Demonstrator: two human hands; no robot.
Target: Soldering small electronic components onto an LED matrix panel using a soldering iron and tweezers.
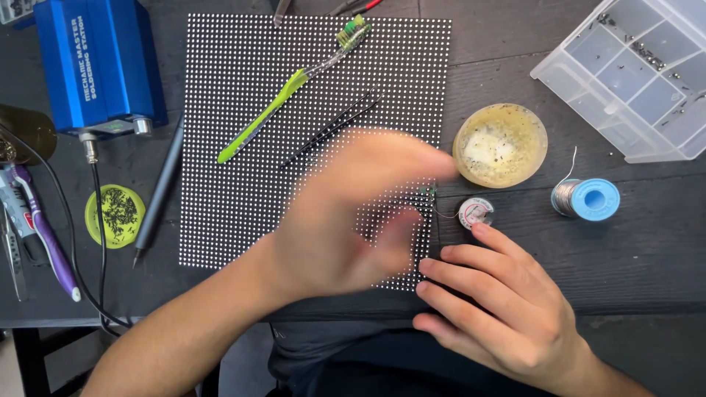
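dark grey wooden table (529,88) with visible plank seams and grain, worn front edge, black table leg (28,360) at lower left, sliver of pale floor (7,371) beside it, even diffuse light from above, soft shadows, no walls or windows in view

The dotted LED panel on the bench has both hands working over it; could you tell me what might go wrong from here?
1. The left hand is blurred above the dotted LED panel; it might knock the green toothbrush or the thin black strip lying on it.
2. The right hand rests at the panel's edge, its fingertip by the small wire reel; a nudge could roll it.
3. The yellow flux dish sits open close by and could be tipped.
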